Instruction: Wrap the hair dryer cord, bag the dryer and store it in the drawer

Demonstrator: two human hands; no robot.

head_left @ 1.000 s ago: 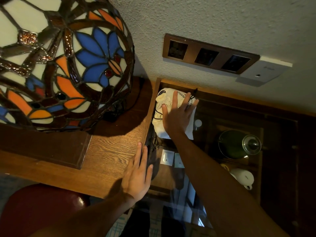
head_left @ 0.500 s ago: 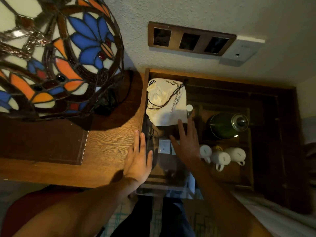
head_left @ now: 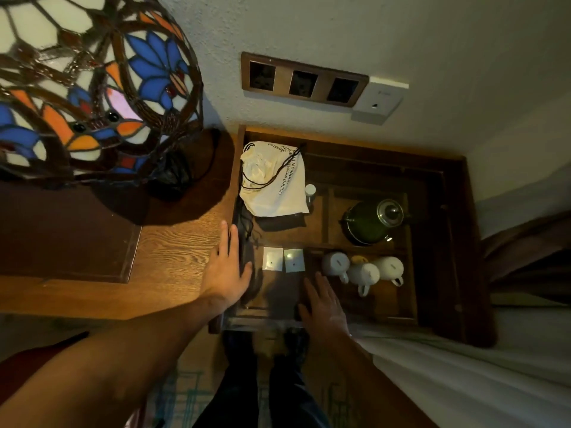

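Note:
A white drawstring bag (head_left: 273, 180) with black printed text and a dark cord lies in the far left corner of the open wooden drawer (head_left: 432, 242); the dryer itself is hidden inside it. My left hand (head_left: 227, 268) lies flat with straight fingers on the desk top at the drawer's left edge. Over the drawer's front edge hovers my right hand (head_left: 323, 304), fingers straight, holding nothing and well apart from the bag.
In the drawer stand a green kettle (head_left: 372, 222), three white mugs (head_left: 363, 270) and two white packets (head_left: 282, 259). A stained-glass lamp (head_left: 86, 88) fills the desk (head_left: 173, 261) on the left. Wall sockets (head_left: 304, 80) sit above. A bed edge (head_left: 463, 366) lies at right.
My right hand has let go of the bag and drawn back from it toward me, to the drawer's front edge. The bag stays in the far left corner. My left hand has stayed put.

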